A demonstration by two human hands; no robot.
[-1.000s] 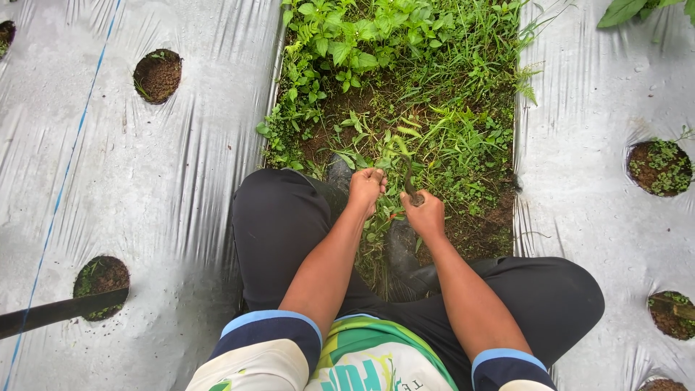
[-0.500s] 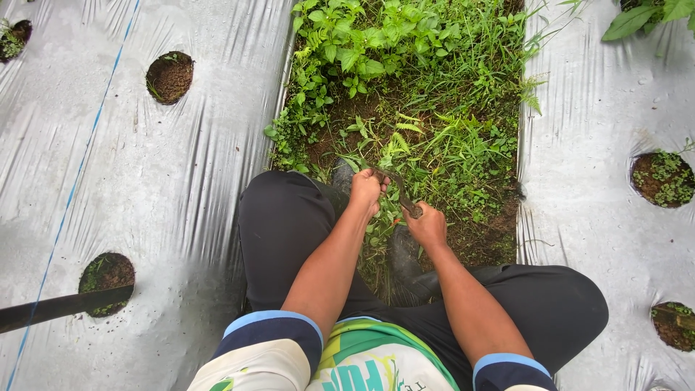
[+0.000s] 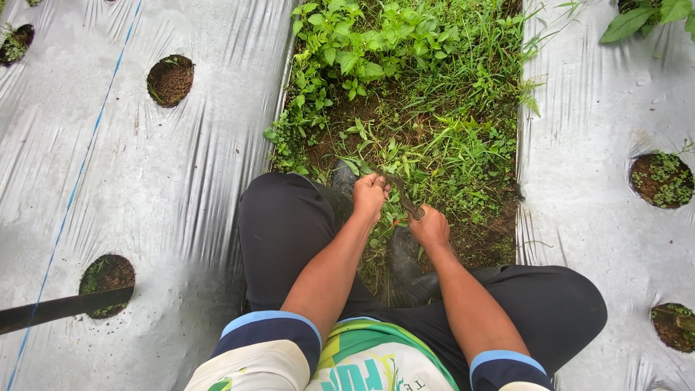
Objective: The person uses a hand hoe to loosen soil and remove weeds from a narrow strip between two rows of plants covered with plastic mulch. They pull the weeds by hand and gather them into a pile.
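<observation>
Sheeting, left: silver plastic mulch sheeting (image 3: 145, 181) lies beside your left knee, with round planting holes showing brown soil (image 3: 171, 80) and a thin blue line running along it; a dark flat bar (image 3: 61, 308) crosses the lowest hole.
Left hand: your left hand (image 3: 370, 194) is balled into a fist, clamped on a tuft of green grassy weeds (image 3: 376, 156) just above your dark trouser knee (image 3: 282, 217).
Tool: small curved dark-bladed sickle (image 3: 402, 192) arcs from your right fist toward the left one (its tip is nearly touching the gripped tuft).
Right hand: your right hand (image 3: 430, 226) is closed tight around the sickle's handle, low over the soil.
Furrow: strip of leafy green weeds and bare brown earth (image 3: 405, 87) runs ahead of both hands, between the two sheets.
Sheeting, right: second silver plastic sheet (image 3: 594, 145) with weedy holes (image 3: 662, 179).
</observation>
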